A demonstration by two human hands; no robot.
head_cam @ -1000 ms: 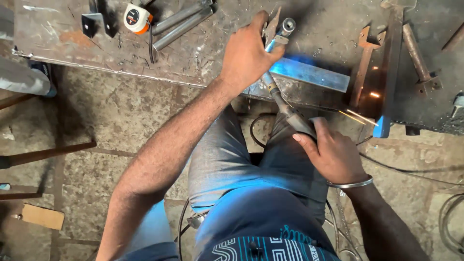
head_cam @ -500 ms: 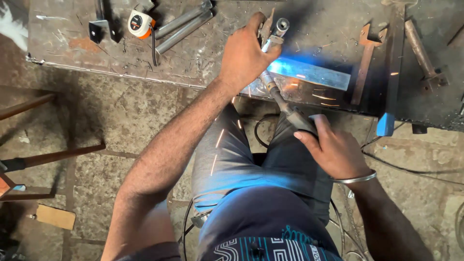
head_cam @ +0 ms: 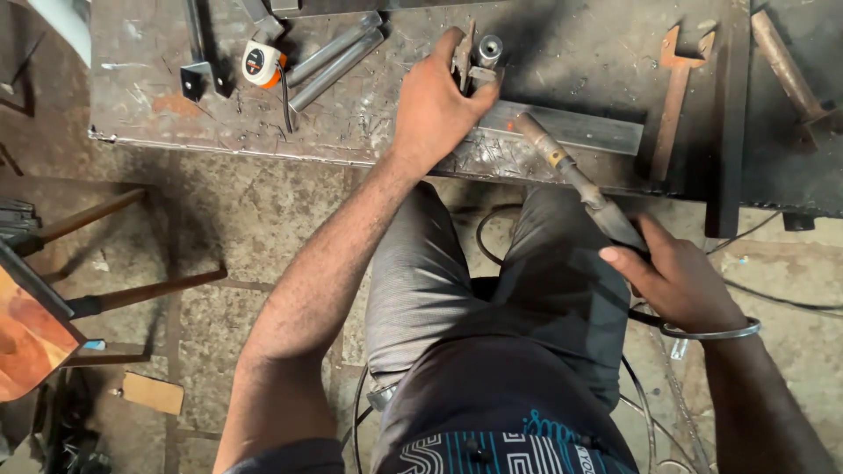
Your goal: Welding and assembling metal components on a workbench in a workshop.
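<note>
- Under your hands lies a scarred steel desk (head_cam: pixel 176 96), grey with rust patches and weld spatter, its near edge running across the upper part of the view.
- Below the desk you see a stone-slab floor (head_cam: pixel 237 228), with dark cables (head_cam: pixel 492 228) looping near your knees and a wooden frame (head_cam: pixel 132 294) off to your left.
- At the desk's far left sit a tape measure (head_cam: pixel 262 64) and two tubes (head_cam: pixel 338 57) lying side by side at a slant.
- To your right on the desk lie a rusty flat piece (head_cam: pixel 672 101), a dark bar (head_cam: pixel 727 132) running toward you over the edge, and a hammer (head_cam: pixel 786 66) at the far right.
- Your left hand (head_cam: pixel 435 110) presses on the desk, its fingers (head_cam: pixel 457 44) closed around a small upright metal piece (head_cam: pixel 464 57), with a short pipe (head_cam: pixel 489 48) just beside it.
- A flat steel bar (head_cam: pixel 571 127) lies along the desk edge, touching the heel of your left hand at its left end.
- Your right hand (head_cam: pixel 676 281), with a bangle (head_cam: pixel 711 332) at the wrist, is wrapped tight on the handle of the torch (head_cam: pixel 580 180).
- The torch slants up from that hand, which is off the desk above your thigh, and its tip rests on or just above the bar, near your left hand's thumb.
- No arc or sparks show at the tip.
</note>
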